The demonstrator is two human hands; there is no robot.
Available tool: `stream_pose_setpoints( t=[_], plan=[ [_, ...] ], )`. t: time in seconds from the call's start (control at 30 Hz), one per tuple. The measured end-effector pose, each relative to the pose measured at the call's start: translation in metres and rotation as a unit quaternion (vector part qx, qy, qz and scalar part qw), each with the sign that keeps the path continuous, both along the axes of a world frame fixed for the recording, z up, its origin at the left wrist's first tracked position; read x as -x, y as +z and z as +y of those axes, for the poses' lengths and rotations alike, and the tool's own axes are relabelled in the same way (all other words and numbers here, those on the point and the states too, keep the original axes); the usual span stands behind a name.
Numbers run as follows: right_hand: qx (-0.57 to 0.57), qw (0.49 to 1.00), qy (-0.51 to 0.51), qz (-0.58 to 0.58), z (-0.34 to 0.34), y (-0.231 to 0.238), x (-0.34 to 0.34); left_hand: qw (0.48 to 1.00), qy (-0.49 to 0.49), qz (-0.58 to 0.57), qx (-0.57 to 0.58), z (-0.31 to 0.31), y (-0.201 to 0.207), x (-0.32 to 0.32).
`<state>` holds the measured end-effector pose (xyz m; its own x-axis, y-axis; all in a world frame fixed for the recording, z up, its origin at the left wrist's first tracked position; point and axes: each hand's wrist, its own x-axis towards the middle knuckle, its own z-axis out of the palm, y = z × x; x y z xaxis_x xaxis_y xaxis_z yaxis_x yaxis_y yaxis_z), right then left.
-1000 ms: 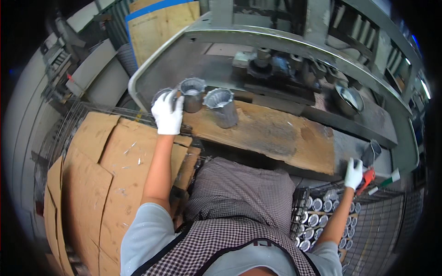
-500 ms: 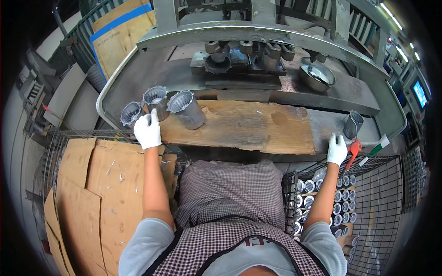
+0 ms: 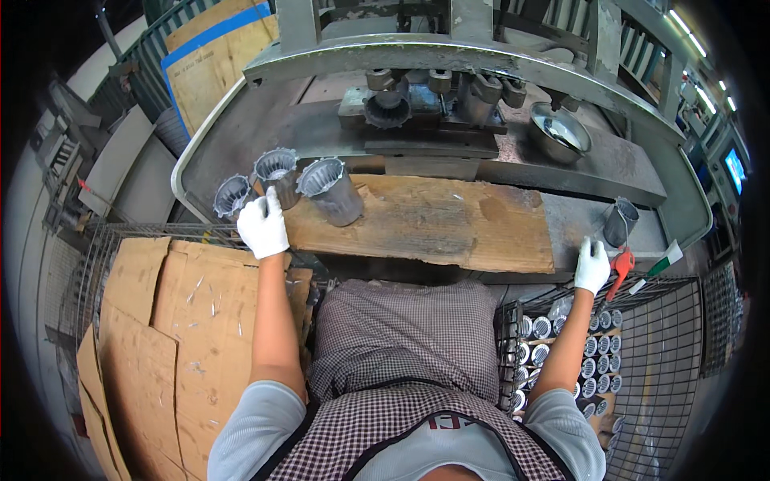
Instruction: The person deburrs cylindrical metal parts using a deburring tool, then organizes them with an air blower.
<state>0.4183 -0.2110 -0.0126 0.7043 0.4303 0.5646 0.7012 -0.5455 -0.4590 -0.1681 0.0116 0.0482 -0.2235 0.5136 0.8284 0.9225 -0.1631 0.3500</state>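
My left hand (image 3: pixel 263 227), in a white glove, is at the front left of the work table. Its fingers are partly outstretched, right against or just in front of two grey metal cups with ribbed insides and jagged rims: the left cup (image 3: pixel 233 196) and the middle cup (image 3: pixel 277 170). Whether it touches them I cannot tell. A third such cup (image 3: pixel 333 196) leans on the cardboard to its right. My right hand (image 3: pixel 592 266), also gloved, hovers over the table's front edge with thumb and finger slightly apart, nothing visible in it. Nearest it are a smaller grey cup (image 3: pixel 620 222) and a red-handled tool (image 3: pixel 622 264).
A stained cardboard sheet (image 3: pixel 433 224) covers the table front. Behind it stand a press fixture (image 3: pixel 389 108) and a metal bowl (image 3: pixel 559 135). A wire basket (image 3: pixel 662 345) with rows of finished cups (image 3: pixel 590 365) is at right; flattened cardboard (image 3: pixel 208 345) lies at left.
The whole view has shifted slightly. Both hands keep nearly the same places beside the cups and the red-handled tool; the right hand's fingers have moved a little.
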Motion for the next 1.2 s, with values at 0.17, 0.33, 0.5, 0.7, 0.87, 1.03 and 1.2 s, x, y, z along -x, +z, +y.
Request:
stream_pose_setpoints(
  t=[0.17,0.33,0.5,0.7,0.87,1.03,1.2],
  plan=[
    [-0.011,1.0,-0.004,-0.01,-0.001,0.001,0.002,1.0,0.007,0.013,0.004,-0.002,-0.001,0.003],
    [0.0,1.0,-0.003,0.005,0.001,-0.005,-0.002,1.0,0.006,0.013,0.0,0.001,-0.005,0.003],
    [-0.007,1.0,-0.006,-0.001,0.001,-0.002,-0.003,1.0,0.005,0.008,0.003,0.0,-0.001,0.002],
    [-0.01,1.0,-0.001,0.003,0.002,-0.008,-0.008,1.0,0.002,0.008,-0.002,0.001,-0.002,0.002],
    [-0.011,1.0,-0.002,0.014,0.0,-0.01,-0.008,1.0,0.01,0.019,0.004,-0.001,-0.002,0.003],
    [-0.014,1.0,-0.01,0.011,0.0,-0.011,-0.01,1.0,0.001,0.016,0.012,-0.002,-0.001,0.003],
    [-0.026,1.0,-0.004,0.008,0.003,-0.01,-0.007,1.0,0.007,0.021,0.007,-0.001,-0.002,0.004]
  ],
)
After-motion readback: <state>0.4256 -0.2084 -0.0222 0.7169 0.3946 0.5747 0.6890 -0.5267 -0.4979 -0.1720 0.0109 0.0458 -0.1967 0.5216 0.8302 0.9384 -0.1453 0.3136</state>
